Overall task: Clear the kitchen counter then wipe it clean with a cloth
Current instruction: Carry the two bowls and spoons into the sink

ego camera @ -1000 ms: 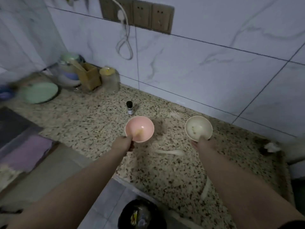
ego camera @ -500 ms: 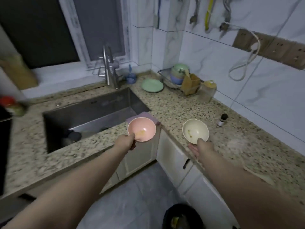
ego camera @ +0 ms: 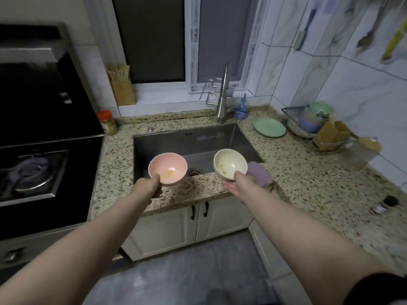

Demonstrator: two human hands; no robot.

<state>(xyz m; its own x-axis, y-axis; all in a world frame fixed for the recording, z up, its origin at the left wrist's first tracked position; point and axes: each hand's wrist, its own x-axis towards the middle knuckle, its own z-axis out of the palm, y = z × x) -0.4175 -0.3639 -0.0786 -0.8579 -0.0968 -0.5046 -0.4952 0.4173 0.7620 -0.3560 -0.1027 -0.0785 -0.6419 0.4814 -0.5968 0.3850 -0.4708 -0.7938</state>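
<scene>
My left hand (ego camera: 149, 187) grips the near rim of a pink bowl (ego camera: 167, 168) with yellow food bits inside. My right hand (ego camera: 235, 186) holds a cream bowl (ego camera: 229, 163), thumb over its rim and palm under it; this bowl also has food scraps. Both bowls hang above the front edge of the steel sink (ego camera: 196, 142). A purple cloth (ego camera: 259, 172) lies on the speckled granite counter (ego camera: 308, 179) at the sink's right corner, just beside the cream bowl.
A tap (ego camera: 222, 95) stands behind the sink. A green plate (ego camera: 269, 127), a dish rack with bowls (ego camera: 308, 122), a wooden holder (ego camera: 330, 135) and a jar (ego camera: 361, 150) sit at the right. A small dark bottle (ego camera: 385, 204) is nearer. The stove (ego camera: 35, 172) is on the left.
The view has swung left from the right-hand counter to face the sink. Both bowls, still held, have travelled with my hands and are now over the sink's front edge.
</scene>
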